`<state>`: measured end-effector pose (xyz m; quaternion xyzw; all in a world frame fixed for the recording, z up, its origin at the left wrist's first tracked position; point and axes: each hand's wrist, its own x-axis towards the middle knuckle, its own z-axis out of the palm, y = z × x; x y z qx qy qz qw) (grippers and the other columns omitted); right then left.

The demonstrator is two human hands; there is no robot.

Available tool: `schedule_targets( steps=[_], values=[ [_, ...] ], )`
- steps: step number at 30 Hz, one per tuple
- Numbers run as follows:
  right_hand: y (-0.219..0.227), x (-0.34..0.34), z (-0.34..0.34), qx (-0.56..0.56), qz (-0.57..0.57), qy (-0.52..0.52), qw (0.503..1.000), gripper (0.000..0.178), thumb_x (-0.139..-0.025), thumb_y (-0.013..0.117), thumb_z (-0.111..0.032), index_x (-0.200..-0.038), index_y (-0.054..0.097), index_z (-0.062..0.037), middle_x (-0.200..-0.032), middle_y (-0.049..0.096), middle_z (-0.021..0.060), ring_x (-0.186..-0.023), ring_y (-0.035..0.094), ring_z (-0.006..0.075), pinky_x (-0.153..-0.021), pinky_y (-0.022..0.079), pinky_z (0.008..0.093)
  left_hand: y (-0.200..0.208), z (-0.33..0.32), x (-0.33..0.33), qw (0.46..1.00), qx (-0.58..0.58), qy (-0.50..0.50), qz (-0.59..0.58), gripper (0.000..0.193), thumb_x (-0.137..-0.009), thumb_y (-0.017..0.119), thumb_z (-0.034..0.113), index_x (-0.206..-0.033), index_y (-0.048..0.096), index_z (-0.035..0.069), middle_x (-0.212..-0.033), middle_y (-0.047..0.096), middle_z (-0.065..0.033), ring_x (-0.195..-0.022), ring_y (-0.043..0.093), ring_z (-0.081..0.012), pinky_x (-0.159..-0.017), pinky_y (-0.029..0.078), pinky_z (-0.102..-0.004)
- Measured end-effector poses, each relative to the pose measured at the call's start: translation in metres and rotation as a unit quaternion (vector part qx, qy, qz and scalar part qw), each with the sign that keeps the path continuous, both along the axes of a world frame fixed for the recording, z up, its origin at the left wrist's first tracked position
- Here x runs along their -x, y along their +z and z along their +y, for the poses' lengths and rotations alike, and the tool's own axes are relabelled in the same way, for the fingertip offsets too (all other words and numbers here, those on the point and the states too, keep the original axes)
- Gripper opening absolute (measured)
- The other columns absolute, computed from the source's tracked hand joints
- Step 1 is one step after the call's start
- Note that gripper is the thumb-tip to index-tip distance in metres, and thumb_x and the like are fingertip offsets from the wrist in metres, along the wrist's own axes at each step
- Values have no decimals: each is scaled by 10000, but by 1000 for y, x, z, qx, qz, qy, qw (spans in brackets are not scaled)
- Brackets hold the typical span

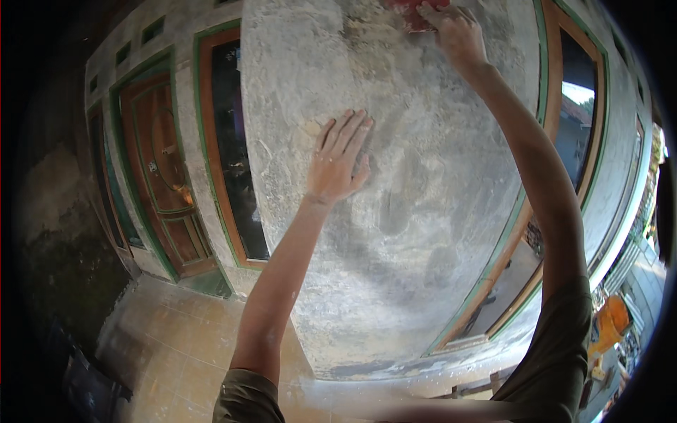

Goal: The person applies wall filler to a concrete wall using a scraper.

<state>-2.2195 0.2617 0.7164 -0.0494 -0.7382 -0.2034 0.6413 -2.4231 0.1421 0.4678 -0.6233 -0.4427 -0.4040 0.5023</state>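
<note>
A rough grey plastered wall with patchy, peeling spots stands right in front of me. My left hand lies flat against it, fingers stretched upward and a little apart, with white dust on the skin. High on the wall, near the upper edge of the view, my right hand is closed on a red flat tool. The tool is pressed to the plaster and partly cut off by the picture's edge, so its exact kind cannot be made out. Both arms are raised, the right one reaching higher.
To the left are a brown wooden door with green trim and a tall window. Another wood-framed window flanks the wall at right. Tan floor tiles lie below. An orange container sits at lower right.
</note>
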Motion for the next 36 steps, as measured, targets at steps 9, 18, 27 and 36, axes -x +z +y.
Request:
schedule_targets(
  steps=[9, 18, 27, 36],
  values=[
    [-200, -78, -31, -199, -179, -294, 918, 323, -769, 678, -54, -1086, 711, -107, -1052, 714, 91, -998, 651, 237, -942, 515, 361, -30, -25, -56, 998, -17, -54, -43, 528, -888, 616, 195, -1388, 496, 69, -1451, 469, -100, -1386, 376, -274, -1159, 269, -438],
    [-417, -159, -136, 499, -110, -10, 860, 181, -965, 604, -152, -998, 727, -24, -953, 727, 84, -922, 659, 127, -816, 476, 274, -227, -144, -167, 836, 99, -354, -408, 180, -888, 674, -19, -1061, 715, -48, -1094, 707, -137, -1013, 650, -180, -897, 519, -288],
    [-512, -136, -218, 667, 287, 497, 475, 316, -1017, 535, -232, -1223, 553, 7, -1161, 642, 88, -1062, 622, 199, -969, 485, 395, -320, -184, -218, 590, 233, -472, -612, 204, -953, 608, 43, -1123, 684, -41, -1020, 707, -160, -898, 674, -184, -775, 532, -277],
    [-537, -145, -180, 685, 144, 405, 588, 253, -982, 618, -205, -1140, 590, -9, -1079, 640, 77, -982, 608, 125, -856, 484, 299, -267, -145, -225, 898, 165, -286, -292, 204, -846, 692, -24, -1049, 708, -37, -1051, 704, -143, -919, 663, -253, -805, 526, -311]
  ],
)
